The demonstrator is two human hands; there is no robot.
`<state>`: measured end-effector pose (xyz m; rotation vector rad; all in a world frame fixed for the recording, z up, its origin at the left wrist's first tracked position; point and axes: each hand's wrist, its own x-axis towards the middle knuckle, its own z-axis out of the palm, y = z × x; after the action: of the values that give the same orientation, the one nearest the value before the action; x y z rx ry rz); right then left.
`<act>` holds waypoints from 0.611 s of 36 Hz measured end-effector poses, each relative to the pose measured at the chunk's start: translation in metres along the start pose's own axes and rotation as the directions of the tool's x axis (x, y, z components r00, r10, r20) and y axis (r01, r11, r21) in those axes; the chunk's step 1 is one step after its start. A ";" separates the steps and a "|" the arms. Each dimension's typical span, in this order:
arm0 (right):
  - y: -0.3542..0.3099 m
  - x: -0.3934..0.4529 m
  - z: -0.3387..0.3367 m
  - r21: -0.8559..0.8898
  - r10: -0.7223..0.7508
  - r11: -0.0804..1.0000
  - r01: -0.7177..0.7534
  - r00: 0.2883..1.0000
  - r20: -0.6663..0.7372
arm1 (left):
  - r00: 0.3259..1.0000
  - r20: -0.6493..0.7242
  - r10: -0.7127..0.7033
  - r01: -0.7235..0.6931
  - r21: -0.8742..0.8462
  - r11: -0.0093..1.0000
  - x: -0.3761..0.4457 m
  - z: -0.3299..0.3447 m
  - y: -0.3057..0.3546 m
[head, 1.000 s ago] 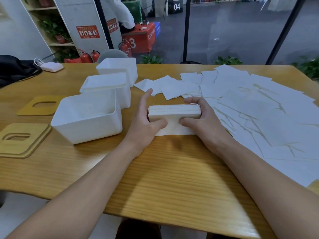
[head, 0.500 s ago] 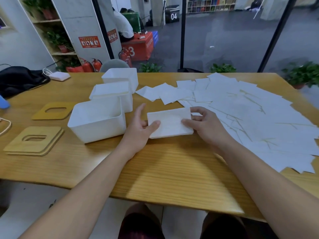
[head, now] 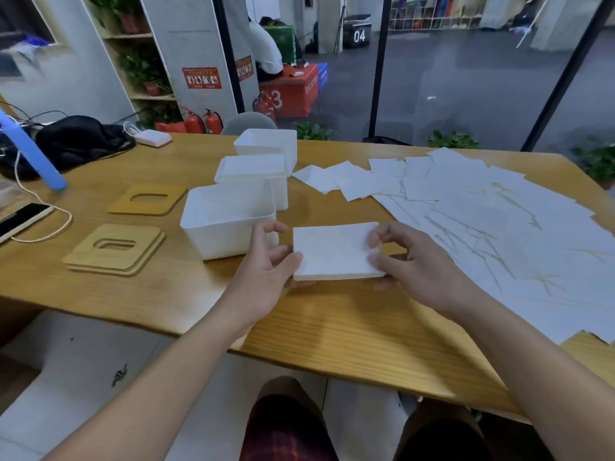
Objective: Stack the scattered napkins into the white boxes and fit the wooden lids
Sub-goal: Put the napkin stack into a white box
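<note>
A squared-up stack of white napkins [head: 334, 251] is lifted flat just above the wooden table [head: 332, 331]. My left hand [head: 266, 261] grips its left edge, my right hand [head: 409, 257] grips its right edge. Directly left of the stack stands an empty white box [head: 229, 224]. Behind it a second white box [head: 256, 178] is filled with napkins, and a third white box [head: 266, 144] stands further back. Many loose napkins [head: 482, 214] lie scattered over the right half of the table. Stacked wooden lids [head: 114, 249] and a single lid [head: 148, 199] lie to the left.
A phone [head: 20, 221] on a white cable, a blue object [head: 33, 151], a black bag [head: 76, 138] and a white charger [head: 151, 138] occupy the table's far left. A glass wall stands behind the table. My knees show below the front edge.
The stack stood on edge, was laid flat, and now both hands have raised it off the table near the empty box. My view has pulled back and shifted left.
</note>
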<state>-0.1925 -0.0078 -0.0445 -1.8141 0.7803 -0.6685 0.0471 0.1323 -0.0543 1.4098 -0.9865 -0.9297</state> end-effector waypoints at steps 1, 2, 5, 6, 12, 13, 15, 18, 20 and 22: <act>-0.004 0.001 0.004 0.002 -0.004 1.000 0.004 1.000 -0.002 | 1.000 -0.002 -0.007 0.007 -0.025 1.000 -0.004 -0.005 0.001; -0.008 0.003 0.008 0.000 -0.008 1.000 0.008 1.000 -0.005 | 1.000 0.001 -0.014 0.014 -0.052 0.999 -0.007 -0.009 0.003; -0.021 0.010 0.019 0.008 -0.028 1.000 0.028 1.000 0.003 | 1.000 0.011 -0.009 0.010 -0.054 0.999 -0.015 -0.027 0.008; -0.025 0.013 0.024 0.014 -0.039 0.999 0.039 0.999 0.012 | 1.000 0.004 0.003 -0.003 -0.036 0.999 -0.017 -0.034 0.010; -0.054 0.031 0.049 0.000 -0.099 0.995 0.099 0.992 0.074 | 0.988 -0.066 0.141 -0.130 0.147 0.981 -0.021 -0.079 0.024; -0.059 0.036 0.053 -0.021 -0.108 0.994 0.110 0.991 0.081 | 0.984 -0.065 0.167 -0.152 0.192 0.970 -0.020 -0.087 0.027; -0.068 0.046 0.060 -0.059 -0.141 0.987 0.147 0.985 0.098 | 0.976 -0.066 0.209 -0.185 0.265 0.946 -0.017 -0.103 0.033; -0.082 0.061 0.071 -0.130 -0.199 0.968 0.215 0.972 0.122 | 0.965 -0.067 0.253 -0.205 0.404 0.891 -0.009 -0.123 0.045; -0.090 0.072 0.079 -0.166 -0.222 0.956 0.242 0.966 0.129 | 0.960 -0.074 0.269 -0.201 0.485 0.851 -0.001 -0.135 0.052; -0.098 0.087 0.086 -0.220 -0.240 0.940 0.262 0.963 0.124 | 0.952 -0.095 0.290 -0.195 0.544 0.816 0.010 -0.147 0.059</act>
<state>-0.0532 0.0028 0.0258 -2.1706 0.5868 -0.6691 0.1846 0.1714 0.0143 1.7328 -1.3165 -0.3352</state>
